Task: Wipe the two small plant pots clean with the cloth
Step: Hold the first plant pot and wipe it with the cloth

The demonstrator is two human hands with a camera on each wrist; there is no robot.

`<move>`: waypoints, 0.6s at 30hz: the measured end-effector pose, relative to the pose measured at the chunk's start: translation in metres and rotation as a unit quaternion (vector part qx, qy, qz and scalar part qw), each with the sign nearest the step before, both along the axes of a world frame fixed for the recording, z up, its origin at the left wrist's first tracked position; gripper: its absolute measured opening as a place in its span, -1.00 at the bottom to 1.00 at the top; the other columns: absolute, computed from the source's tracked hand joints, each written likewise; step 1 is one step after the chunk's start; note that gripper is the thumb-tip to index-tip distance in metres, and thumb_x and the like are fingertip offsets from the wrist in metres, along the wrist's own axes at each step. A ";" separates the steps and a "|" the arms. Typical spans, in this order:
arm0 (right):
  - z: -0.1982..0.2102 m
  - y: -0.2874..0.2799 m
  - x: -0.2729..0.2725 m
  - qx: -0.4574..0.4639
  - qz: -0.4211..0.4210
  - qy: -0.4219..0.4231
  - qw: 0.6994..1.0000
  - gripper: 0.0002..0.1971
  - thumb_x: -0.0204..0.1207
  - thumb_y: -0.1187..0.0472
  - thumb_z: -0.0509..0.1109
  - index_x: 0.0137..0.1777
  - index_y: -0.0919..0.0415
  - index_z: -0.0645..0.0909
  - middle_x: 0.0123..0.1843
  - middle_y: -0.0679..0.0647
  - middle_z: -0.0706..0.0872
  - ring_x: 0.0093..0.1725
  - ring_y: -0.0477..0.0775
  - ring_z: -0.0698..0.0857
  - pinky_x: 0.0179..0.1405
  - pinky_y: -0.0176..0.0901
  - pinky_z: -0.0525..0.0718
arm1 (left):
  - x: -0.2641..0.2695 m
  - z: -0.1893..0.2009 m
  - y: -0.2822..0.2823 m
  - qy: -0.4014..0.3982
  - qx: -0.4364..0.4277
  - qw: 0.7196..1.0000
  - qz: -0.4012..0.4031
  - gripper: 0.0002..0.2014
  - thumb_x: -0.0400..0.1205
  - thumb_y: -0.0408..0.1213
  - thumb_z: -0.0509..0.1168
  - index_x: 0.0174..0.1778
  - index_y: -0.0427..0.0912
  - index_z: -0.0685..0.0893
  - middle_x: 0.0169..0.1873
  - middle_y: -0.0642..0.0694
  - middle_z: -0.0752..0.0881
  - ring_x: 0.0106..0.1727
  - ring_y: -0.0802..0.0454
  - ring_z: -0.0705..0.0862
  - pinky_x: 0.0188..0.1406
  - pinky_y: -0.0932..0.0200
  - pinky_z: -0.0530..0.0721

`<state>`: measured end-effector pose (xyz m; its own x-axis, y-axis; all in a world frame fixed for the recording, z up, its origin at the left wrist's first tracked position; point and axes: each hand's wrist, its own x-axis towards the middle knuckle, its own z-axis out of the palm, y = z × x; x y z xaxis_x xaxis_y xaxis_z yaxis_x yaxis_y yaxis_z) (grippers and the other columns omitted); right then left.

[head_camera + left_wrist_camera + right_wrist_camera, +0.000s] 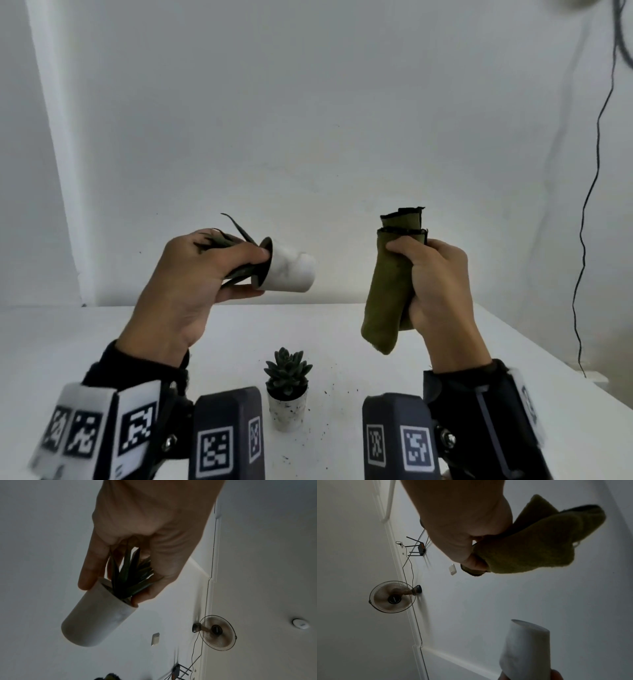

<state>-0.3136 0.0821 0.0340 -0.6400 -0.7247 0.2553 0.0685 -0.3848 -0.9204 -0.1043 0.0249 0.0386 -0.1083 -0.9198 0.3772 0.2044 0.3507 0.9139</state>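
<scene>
My left hand holds a white pot with a spiky dark-green plant on its side above the table, base pointing right. Its fingers curl around the rim and leaves, as the left wrist view shows on the pot. My right hand grips a folded olive-green cloth upright, a hand's width right of the pot and apart from it. The cloth and the pot's base appear in the right wrist view. A second small white pot with a rosette succulent stands on the table between my wrists.
The white table has dark soil specks scattered around the standing pot. A white wall rises behind, with a black cable hanging at the right. A wall fan and a router are mounted high up.
</scene>
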 end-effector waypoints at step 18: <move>0.005 0.015 -0.005 -0.018 -0.059 0.086 0.994 -0.71 0.35 0.43 0.52 0.08 0.30 0.72 -0.35 0.11 0.63 -0.73 -0.23 0.48 -0.77 -0.46 0.38 | -0.042 -0.032 -0.007 -0.237 -0.147 0.958 0.068 -0.68 0.29 -0.09 0.63 -0.13 -0.07 0.76 -0.24 0.07 0.77 -0.14 0.14 0.72 -0.15 0.26 0.65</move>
<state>-0.3184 0.0971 0.0391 -0.6646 -0.6357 0.3927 -0.1367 -0.4132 -0.9003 -0.1467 0.0177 0.0067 -0.2192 -0.7994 0.5594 -0.2750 0.6007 0.7507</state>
